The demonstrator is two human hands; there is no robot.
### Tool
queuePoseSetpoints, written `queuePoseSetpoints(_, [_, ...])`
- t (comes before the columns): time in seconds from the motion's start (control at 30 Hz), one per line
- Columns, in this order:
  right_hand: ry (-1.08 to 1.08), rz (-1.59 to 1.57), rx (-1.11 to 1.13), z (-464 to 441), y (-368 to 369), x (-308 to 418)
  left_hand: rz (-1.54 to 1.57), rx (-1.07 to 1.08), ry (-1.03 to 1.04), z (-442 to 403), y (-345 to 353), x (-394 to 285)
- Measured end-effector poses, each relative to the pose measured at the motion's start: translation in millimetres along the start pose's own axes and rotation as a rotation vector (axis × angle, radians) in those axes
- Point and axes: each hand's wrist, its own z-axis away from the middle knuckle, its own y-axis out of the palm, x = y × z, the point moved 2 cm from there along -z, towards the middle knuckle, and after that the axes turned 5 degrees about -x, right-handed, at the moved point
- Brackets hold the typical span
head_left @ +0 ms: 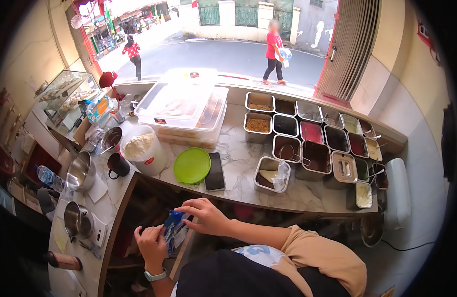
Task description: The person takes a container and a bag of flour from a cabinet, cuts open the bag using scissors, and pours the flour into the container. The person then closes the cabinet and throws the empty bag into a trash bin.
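Note:
A shiny blue packet (175, 228) with pale markings is held between my hands, below the counter's front edge. My left hand (152, 244), with a pale watch on its wrist, grips the packet's left edge. My right hand (206, 217) reaches across from the right and pinches the packet near its upper corner, fingers bent. Nearest on the counter above are a lime-green round lid (192, 166) and a dark phone (215, 172) lying flat beside it.
Metal tubs (316, 161) of fillings stand in rows at the right. A white bucket (149, 151) of flour and stacked clear plastic boxes (181, 106) are at the back. On the left are a black mug (118, 166), steel bowls (81, 172) and a white scale (99, 231).

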Motion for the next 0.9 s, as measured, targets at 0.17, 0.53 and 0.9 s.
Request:
queuePoseSetpoints(0.17, [0.021, 0.004, 0.046, 48, -35, 14, -0.054, -0.182, -0.041, 29, -25, -13])
queuePoseSetpoints(0.53, [0.41, 0.002, -0.034, 163, -128, 27, 0.031, -0.315, -0.005, 62, -30, -86])
queuePoseSetpoints(0.9, [0.518, 0.162, -0.063, 226, -136, 72, 0.075, -0.56, -0.028, 59, -50, -37])
